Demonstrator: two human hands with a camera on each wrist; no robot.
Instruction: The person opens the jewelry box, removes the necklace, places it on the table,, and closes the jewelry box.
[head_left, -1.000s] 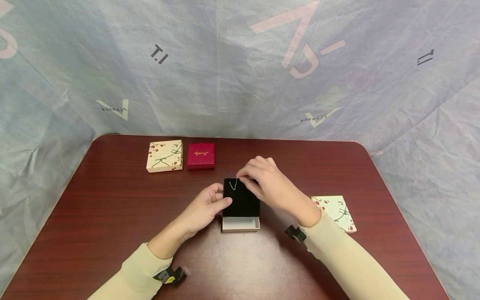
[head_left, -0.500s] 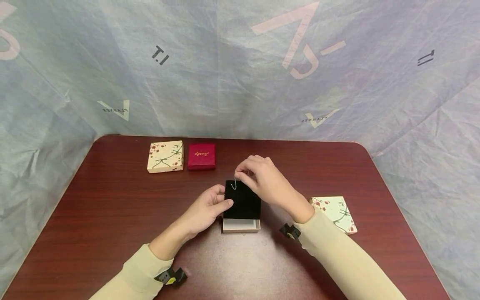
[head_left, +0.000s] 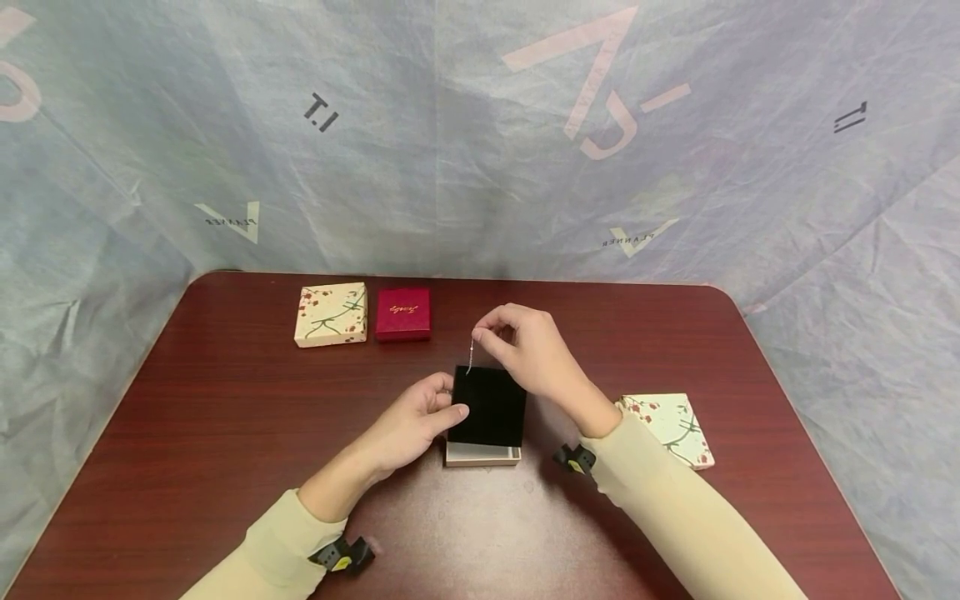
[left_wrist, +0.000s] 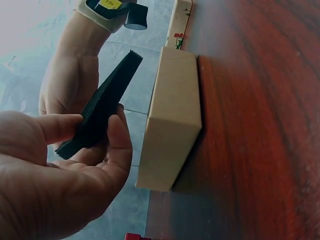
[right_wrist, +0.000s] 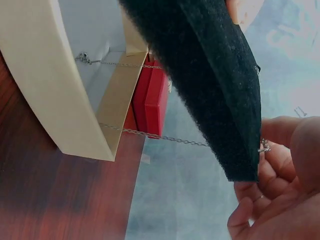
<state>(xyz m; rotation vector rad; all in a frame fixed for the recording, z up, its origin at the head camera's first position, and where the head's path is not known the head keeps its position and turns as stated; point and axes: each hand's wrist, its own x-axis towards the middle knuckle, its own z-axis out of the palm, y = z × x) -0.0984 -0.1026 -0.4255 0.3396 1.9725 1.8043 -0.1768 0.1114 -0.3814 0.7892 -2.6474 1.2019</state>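
My left hand pinches a square black foam pad at its left edge, thumb in front and fingers behind. The pad is tilted above a shallow cream box base, whose white inside shows below it. Over the pad's top edge, my right hand pinches a thin silver necklace between thumb and fingertip. In the right wrist view, two strands of the necklace run from behind the pad toward the box base, and a small bunched part lies at its white interior.
A cream floral box and a red jewelry box stand side by side at the back left. A floral lid lies to the right, partly behind the right sleeve. Grey fabric hangs beyond the table.
My right hand has risen, drawing the necklace up over the pad's top edge, so less of it lies on the black face. The pad has shifted slightly down and right with my left hand.
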